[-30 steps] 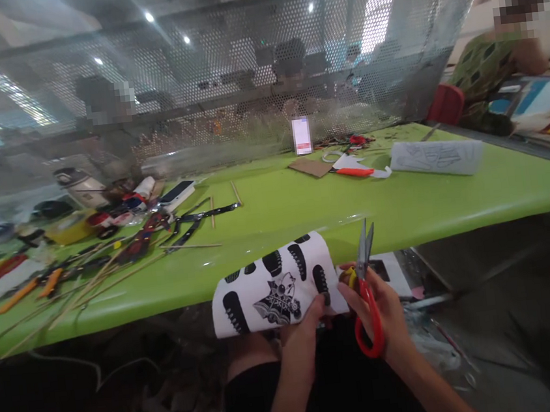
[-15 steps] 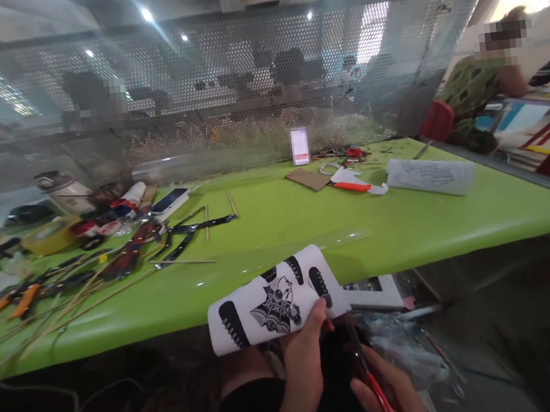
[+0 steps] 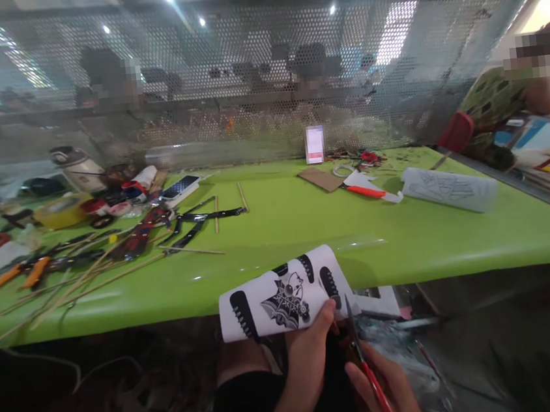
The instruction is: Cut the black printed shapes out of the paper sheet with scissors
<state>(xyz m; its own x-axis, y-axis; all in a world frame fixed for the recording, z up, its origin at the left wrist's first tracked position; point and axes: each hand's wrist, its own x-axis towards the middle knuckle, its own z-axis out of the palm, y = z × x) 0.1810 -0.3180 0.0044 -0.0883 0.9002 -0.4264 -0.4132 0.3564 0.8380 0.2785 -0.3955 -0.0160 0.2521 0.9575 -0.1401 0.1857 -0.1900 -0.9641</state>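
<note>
My left hand (image 3: 310, 350) pinches the lower edge of a curled white sheet (image 3: 279, 294) printed with black shapes, held over my lap just below the green table's front edge. Red-handled scissors (image 3: 364, 360) sit in my right hand (image 3: 390, 390) at the bottom of the view. Their blades point up toward the sheet's right edge and look nearly closed. The right hand's fingers are wrapped round the handles and partly cut off by the frame.
The green table (image 3: 406, 238) carries bamboo sticks (image 3: 81, 282), black strips (image 3: 198, 220), tape rolls, tools and a phone at left. A rolled printed sheet (image 3: 450, 191), cardboard and another red tool lie at right. A perforated metal screen (image 3: 242, 85) stands behind. A person sits far right.
The scissors dropped from upright beside the sheet to low in my lap, then rose slightly with blades toward the sheet's right edge. The view shifted a little.
</note>
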